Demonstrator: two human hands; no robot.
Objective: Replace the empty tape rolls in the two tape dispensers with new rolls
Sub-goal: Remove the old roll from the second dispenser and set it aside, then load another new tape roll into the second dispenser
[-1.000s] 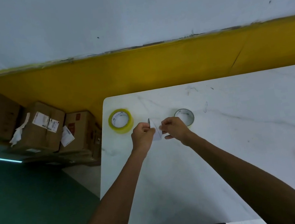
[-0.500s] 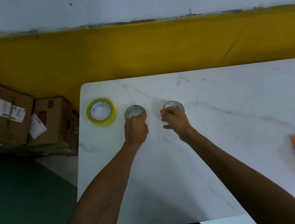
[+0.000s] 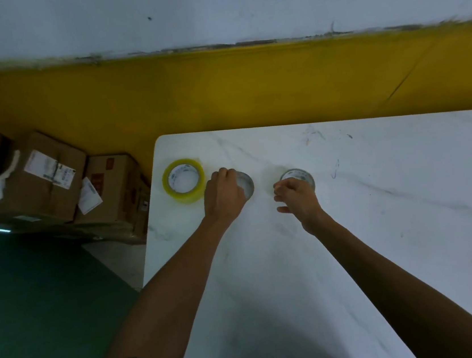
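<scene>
white marbled tabletop (image 3: 353, 224), centre frame, under a yellow-banded wall (image 3: 218, 91); cardboard boxes (image 3: 50, 177) at left. left hand (image 3: 224, 193) grips one empty core (image 3: 246, 184); right hand (image 3: 298, 198) curled beside another core (image 3: 298, 174). yellow tape roll (image 3: 184, 180) upper left.

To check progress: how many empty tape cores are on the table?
2. One empty core under the left hand; another at the right hand. The yellow tape roll is full.
</scene>
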